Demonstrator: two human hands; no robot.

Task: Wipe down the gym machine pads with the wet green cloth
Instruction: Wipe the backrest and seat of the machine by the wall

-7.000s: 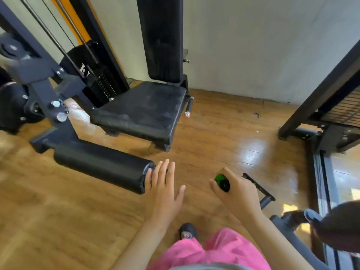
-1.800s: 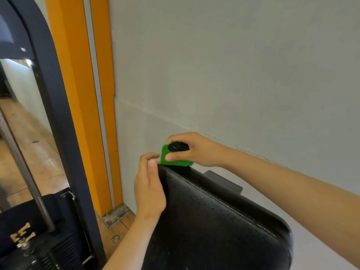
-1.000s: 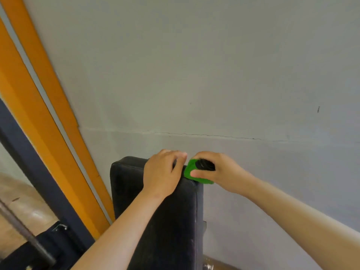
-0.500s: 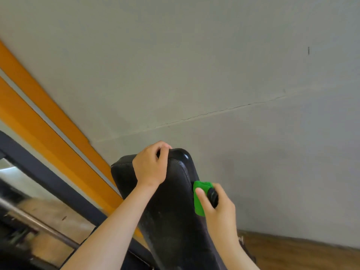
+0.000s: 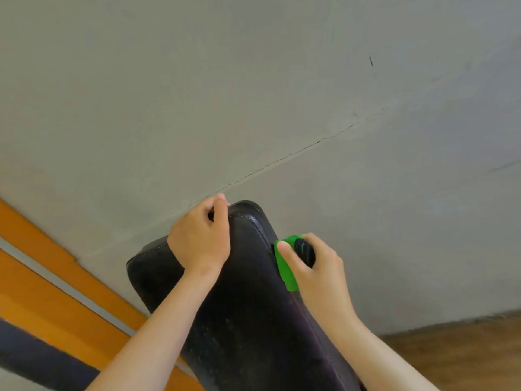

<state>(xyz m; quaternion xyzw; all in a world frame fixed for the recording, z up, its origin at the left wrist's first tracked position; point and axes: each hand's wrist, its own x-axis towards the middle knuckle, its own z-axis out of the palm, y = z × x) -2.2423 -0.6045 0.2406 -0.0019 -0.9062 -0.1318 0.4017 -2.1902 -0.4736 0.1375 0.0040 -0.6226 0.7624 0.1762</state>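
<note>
The black padded backrest (image 5: 248,306) of the gym machine rises at the lower centre, its surface wet and speckled. My left hand (image 5: 201,239) grips the top edge of the pad, fingers curled over it. My right hand (image 5: 313,266) holds the wet green cloth (image 5: 286,266), bunched with a dark part, and presses it against the pad's right side edge a little below the top corner.
A grey wall (image 5: 282,94) with a thin crack stands close behind the pad. An orange vertical strip (image 5: 56,292) and a dark frame bar (image 5: 42,359) lie at the lower left. Wooden floor (image 5: 465,354) shows at the lower right.
My right hand carried the cloth from the pad's top edge down onto its right side. My left hand stayed gripping the top. The view has tilted.
</note>
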